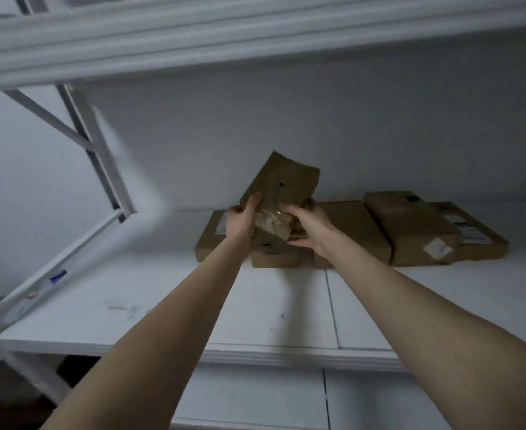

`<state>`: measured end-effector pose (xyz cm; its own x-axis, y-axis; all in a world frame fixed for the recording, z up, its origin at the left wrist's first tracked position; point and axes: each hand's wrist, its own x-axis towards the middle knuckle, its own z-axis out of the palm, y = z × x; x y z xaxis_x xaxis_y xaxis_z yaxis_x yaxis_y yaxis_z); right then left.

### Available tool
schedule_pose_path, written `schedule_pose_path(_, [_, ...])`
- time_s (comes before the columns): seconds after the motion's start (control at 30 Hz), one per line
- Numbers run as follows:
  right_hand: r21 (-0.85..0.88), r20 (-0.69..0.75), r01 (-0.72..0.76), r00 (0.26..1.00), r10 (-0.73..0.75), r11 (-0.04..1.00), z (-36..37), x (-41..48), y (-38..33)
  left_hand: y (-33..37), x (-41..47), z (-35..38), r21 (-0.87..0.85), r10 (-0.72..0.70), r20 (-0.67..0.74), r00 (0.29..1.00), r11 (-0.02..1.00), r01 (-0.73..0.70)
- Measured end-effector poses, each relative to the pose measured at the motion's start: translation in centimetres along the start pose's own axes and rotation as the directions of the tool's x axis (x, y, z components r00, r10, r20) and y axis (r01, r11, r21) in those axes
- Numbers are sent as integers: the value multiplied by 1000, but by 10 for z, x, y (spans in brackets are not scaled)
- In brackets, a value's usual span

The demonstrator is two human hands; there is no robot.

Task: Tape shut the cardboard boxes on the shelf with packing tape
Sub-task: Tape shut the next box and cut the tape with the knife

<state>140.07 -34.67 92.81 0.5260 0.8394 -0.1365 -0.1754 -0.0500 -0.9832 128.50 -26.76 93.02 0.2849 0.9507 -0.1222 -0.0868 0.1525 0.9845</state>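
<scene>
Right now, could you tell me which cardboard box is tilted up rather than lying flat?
The middle box, gripped by the left hand and right hand: it tilts up, while the other boxes lie flat on the shelf.

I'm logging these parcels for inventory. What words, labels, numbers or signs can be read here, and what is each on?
Nothing here is legible.
White label on the far-right box: print blurred.
Diamond sticker on the stacked box: blurred.
Side label on the left box: too small.
Blue sticker on the shelf rail: blurred.
Dark mark on the held box: no letters discernible.
</scene>
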Motion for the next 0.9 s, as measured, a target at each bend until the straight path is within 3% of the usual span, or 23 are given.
schedule_pose_path(0.23, [-93,73,-57,995,64,994,183,69,23,22,102,-159,44,-25,-132,991,999,31])
schedule_pose_path(0.43, [-116,172,-196,961,215,974,282,106,54,12,168,-259,166,-139,-288,948,967,192])
schedule_pose_path(0.8, [-172,185,-275,934,306,946,344,138,81,-14,222,-310,340,-143,-312,939,906,251])
schedule_pose_path(0.9, [-262,137,-191,963,233,946,334,143,79,-4,225,-298,602,-12,-390,921,753,265])
